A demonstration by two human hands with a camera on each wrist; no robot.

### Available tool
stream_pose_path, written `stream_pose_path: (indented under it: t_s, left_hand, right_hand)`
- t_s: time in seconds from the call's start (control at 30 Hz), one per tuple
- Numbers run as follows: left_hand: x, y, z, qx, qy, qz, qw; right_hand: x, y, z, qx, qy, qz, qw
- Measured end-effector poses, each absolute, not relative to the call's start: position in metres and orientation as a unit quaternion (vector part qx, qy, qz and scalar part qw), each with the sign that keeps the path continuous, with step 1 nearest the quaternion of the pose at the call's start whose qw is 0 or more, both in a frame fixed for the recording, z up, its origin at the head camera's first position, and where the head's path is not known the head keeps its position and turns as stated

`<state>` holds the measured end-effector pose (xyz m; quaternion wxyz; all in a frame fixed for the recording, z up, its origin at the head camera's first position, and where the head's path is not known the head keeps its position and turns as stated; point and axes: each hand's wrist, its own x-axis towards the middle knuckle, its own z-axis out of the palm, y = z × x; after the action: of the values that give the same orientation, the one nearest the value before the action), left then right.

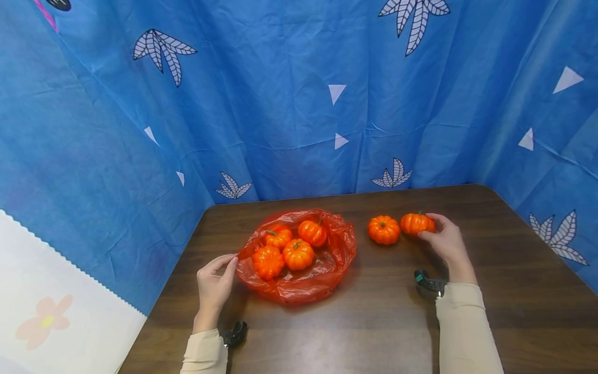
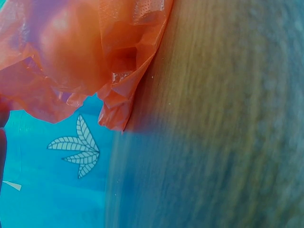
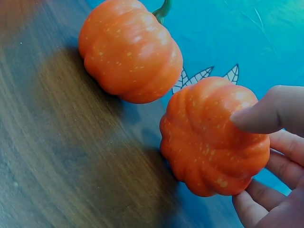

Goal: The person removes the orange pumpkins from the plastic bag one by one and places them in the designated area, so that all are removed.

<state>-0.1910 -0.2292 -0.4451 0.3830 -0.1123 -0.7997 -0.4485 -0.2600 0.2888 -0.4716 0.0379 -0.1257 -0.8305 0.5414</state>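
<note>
Held pumpkin point(image 1: 417, 224), glossy orange and ribbed, sits well to the right of the red bag point(image 1: 299, 295), past a loose pumpkin point(image 1: 383, 230) that lies between the two on the worktop point(image 1: 327, 337). Its broad axis runs sideways, in line with the bag; its green stem shows at the top edge, on the side away from the person, and its underside faces the right wrist camera. I cannot tell whether it touches the worktop.

The right hand point(image 1: 447, 244) clamps it, thumb on the near side and fingers round the far side, forearm reaching forward. The loose pumpkin's stem points up.

At the bag's left rim, the left hand point(image 1: 215, 285) pinches the film between thumb and fingers. Inside the bag's wide mouth lie four pumpkins point(image 1: 299, 254), their visible stems pointing different ways.
</note>
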Motion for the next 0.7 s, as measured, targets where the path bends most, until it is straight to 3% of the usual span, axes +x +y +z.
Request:
stream_pose_path:
  t_s: [0.7]
  left_hand:
    - [-0.1908, -0.2294, -0.4449, -0.126, -0.795, -0.451, 0.386]
  right_hand:
    - [-0.2577, 0.2902, -0.4712, -0.108, -0.826, 0.551, 0.051]
